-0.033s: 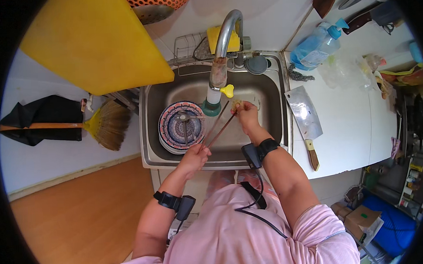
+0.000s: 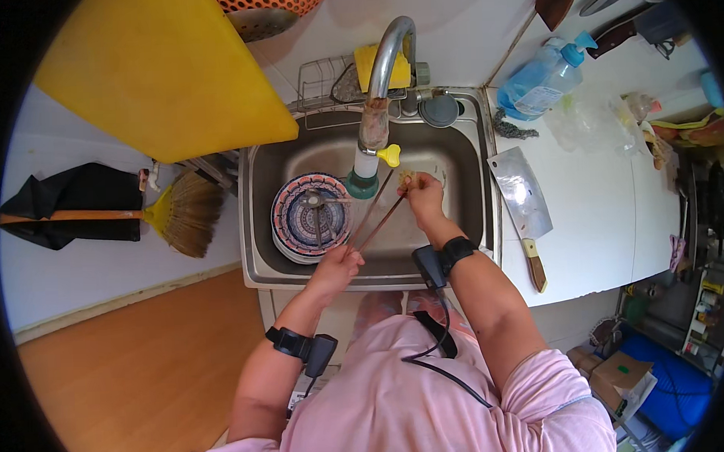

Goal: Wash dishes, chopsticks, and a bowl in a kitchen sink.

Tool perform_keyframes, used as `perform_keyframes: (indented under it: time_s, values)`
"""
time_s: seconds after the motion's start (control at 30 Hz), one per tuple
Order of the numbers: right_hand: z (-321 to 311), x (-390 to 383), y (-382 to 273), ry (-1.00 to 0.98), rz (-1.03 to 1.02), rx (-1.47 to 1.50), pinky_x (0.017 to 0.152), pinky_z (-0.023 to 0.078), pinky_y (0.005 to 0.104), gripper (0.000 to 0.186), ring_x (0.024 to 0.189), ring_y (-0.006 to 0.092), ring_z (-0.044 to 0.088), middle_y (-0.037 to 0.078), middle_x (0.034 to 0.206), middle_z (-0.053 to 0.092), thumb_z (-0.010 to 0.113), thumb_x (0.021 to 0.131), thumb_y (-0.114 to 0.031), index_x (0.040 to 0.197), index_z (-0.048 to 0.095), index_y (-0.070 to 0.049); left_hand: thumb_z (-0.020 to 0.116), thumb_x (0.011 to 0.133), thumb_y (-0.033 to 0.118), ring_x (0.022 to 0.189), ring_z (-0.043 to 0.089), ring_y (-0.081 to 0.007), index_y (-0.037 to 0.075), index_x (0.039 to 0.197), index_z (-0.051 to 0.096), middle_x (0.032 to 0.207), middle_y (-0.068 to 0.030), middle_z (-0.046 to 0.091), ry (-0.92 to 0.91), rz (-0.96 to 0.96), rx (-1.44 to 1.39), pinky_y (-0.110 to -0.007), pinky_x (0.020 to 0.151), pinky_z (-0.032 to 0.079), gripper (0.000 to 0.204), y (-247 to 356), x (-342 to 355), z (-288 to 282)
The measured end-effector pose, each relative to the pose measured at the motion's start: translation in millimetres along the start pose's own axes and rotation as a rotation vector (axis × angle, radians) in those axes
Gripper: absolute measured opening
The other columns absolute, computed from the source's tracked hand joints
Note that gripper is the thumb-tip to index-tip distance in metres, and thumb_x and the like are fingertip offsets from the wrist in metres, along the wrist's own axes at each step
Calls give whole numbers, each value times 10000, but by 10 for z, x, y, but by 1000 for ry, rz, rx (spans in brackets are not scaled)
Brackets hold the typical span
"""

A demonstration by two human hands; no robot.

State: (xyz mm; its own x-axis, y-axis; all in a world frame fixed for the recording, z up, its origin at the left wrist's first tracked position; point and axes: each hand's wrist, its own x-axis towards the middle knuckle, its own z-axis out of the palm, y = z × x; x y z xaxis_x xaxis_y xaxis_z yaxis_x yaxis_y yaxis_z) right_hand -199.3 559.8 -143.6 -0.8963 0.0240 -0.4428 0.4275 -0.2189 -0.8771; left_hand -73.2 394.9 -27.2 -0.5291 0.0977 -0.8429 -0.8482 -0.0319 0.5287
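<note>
Over the sink, my left hand (image 2: 336,272) is closed on the near ends of two thin brown chopsticks (image 2: 376,230), which slant up to the right and spread apart. My right hand (image 2: 425,198) pinches a small yellowish scrubber (image 2: 407,179) around the far part of one chopstick. The other chopstick's tip is free, just left of that hand. Beside them hangs the faucet (image 2: 363,178) with its green end and yellow lever. Left of my hands in the sink stands a stack of patterned plates or bowls (image 2: 281,198), with metal utensils (image 2: 317,216) lying across the top one.
The steel sink (image 2: 463,155) has a wire rack (image 2: 319,82) behind it. A cleaver (image 2: 523,200) lies on the white counter at right, near a steel scourer (image 2: 513,127) and a blue soap bottle (image 2: 542,84). A yellow board (image 2: 173,73) juts over the sink's left corner.
The chopsticks have shifted very slightly, and my right hand's fingers have moved a little along with them. The rest looks the same.
</note>
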Motion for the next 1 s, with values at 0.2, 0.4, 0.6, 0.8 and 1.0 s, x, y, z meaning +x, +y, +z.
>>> perform_keyframes:
  time_s: [0.2,0.4,0.6,0.8,1.0]
  values:
    - [-89,-164,-312,99,-515,-906,643,432,401,134,713,371,534,204,763,556,480,737,7,830,566,-39,398,892,250,425,268,-41,82,833,478,558,54,347,77,241,134,-190,370,205,195,-114,181,130]
    - [63,-530,-302,-346,-871,-626,913,333,408,190,946,354,472,167,973,529,448,763,-13,925,544,-33,405,887,273,482,329,-49,51,858,495,578,32,396,154,41,182,-188,431,280,242,65,335,145]
    - [240,-635,-374,-486,-956,-797,948,295,402,182,929,317,468,136,868,496,495,752,-116,909,486,-24,396,854,191,704,527,-414,14,935,487,787,-241,551,312,640,834,-475,612,397,214,180,261,143]
    - [197,-355,-461,-598,-1095,-929,787,356,379,131,820,303,471,130,796,504,512,732,-119,843,503,-50,421,849,183,656,516,-413,31,866,475,687,-223,546,437,586,925,-483,559,380,162,212,-106,101]
    - [-116,-114,-473,-407,-849,-935,764,358,410,77,812,354,457,165,790,514,468,778,-91,807,500,-28,442,843,161,645,511,-412,44,849,468,655,-217,536,373,565,869,-467,537,372,119,34,-378,-70]
